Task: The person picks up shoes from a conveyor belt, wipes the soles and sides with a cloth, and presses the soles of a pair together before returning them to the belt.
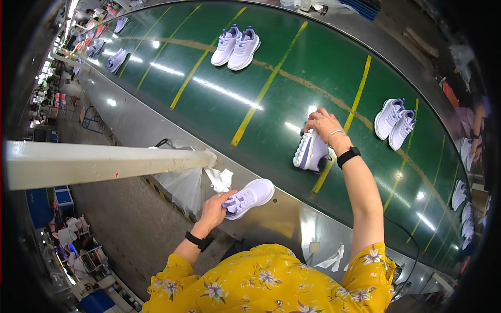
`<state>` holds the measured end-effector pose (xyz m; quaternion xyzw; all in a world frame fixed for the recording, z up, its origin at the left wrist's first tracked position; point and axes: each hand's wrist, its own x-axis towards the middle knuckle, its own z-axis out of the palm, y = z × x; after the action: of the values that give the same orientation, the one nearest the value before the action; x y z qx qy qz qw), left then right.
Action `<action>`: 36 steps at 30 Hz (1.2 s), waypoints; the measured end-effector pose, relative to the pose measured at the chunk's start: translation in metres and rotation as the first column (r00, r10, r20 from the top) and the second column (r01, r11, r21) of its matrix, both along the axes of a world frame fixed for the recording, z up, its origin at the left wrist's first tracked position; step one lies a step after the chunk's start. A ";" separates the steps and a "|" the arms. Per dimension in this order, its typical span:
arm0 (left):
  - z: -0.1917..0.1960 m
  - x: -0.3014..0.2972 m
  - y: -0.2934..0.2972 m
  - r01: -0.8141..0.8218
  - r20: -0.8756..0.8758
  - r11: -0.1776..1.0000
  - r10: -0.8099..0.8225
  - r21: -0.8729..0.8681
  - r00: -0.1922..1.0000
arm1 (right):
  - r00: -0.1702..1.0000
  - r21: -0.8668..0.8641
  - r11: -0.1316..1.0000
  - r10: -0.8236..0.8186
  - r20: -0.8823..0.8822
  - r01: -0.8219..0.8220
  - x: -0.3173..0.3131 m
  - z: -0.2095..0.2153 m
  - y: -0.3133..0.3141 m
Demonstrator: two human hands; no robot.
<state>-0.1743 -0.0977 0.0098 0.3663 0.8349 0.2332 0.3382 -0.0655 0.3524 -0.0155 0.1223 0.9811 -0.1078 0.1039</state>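
One shoe point(249, 197) per hand

Bright, even overhead light falls on my work area. The glossy green belt point(219, 99) mirrors the ceiling lamps as a row of white glare streaks and spots, strongest near my right hand point(323, 124). Shadows under the shoes are soft and short. Fisheye distortion bows the belt and its yellow lines into arcs; the rim of the frame darkens to black, and far background at left is small and blurred.
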 end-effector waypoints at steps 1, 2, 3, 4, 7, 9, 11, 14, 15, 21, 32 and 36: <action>-0.002 -0.001 0.006 0.002 -0.002 1.000 -0.002 -0.002 1.000 | 0.999 -0.066 0.997 -0.040 -0.006 0.040 -0.001 -0.004 0.002; -0.006 0.000 0.014 -0.097 0.033 0.994 0.095 0.056 0.995 | 0.997 -0.132 0.988 -0.081 -0.008 0.080 -0.001 -0.008 0.004; -0.011 0.002 0.022 -0.198 0.078 0.974 0.191 0.110 0.979 | 0.997 -0.133 0.988 -0.082 -0.007 0.080 0.004 -0.017 0.006; -0.018 0.001 0.033 -0.198 0.077 0.974 0.190 0.110 0.979 | 0.988 -0.149 0.983 -0.125 -0.093 0.110 0.009 -0.025 0.007; -0.043 -0.008 0.085 -0.362 0.208 0.866 0.306 0.346 0.929 | 0.950 -0.190 0.967 -0.214 -0.229 0.172 0.024 -0.031 0.008; -0.050 -0.012 0.129 -0.407 0.230 0.796 0.337 0.448 0.913 | 0.925 -0.217 0.953 -0.267 -0.271 0.212 0.033 -0.027 0.004; -0.059 -0.021 0.164 -0.444 0.223 0.790 0.384 0.423 0.896 | 0.841 -0.302 0.912 -0.382 -0.383 0.278 0.037 -0.024 -0.004; -0.093 -0.031 0.205 -0.413 0.024 0.898 0.415 0.148 0.910 | 0.737 -0.465 0.803 -0.561 -0.377 0.373 0.049 -0.028 -0.012; -0.107 -0.035 0.213 -0.397 0.022 0.908 0.398 0.133 0.917 | 0.706 -0.506 0.776 -0.594 -0.386 0.377 0.053 -0.032 -0.016; -0.122 -0.036 0.224 -0.469 0.297 0.881 0.431 0.067 0.852 | 0.319 -0.647 0.581 -0.813 -0.488 0.493 0.100 -0.025 -0.068; -0.064 -0.007 0.145 -0.743 0.968 0.661 0.101 0.108 0.231 | 0.651 -0.939 -0.054 -0.707 0.276 0.340 0.190 -0.044 -0.257; -0.063 0.003 0.116 -0.734 0.980 0.659 -0.022 0.162 0.197 | 0.718 -0.765 0.042 -0.381 0.583 0.643 0.183 -0.034 -0.268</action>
<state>-0.1710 0.0179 -0.0535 0.0200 0.4065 0.7339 0.5438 0.1171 0.0844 -0.0497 0.3900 0.5805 -0.6814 0.2161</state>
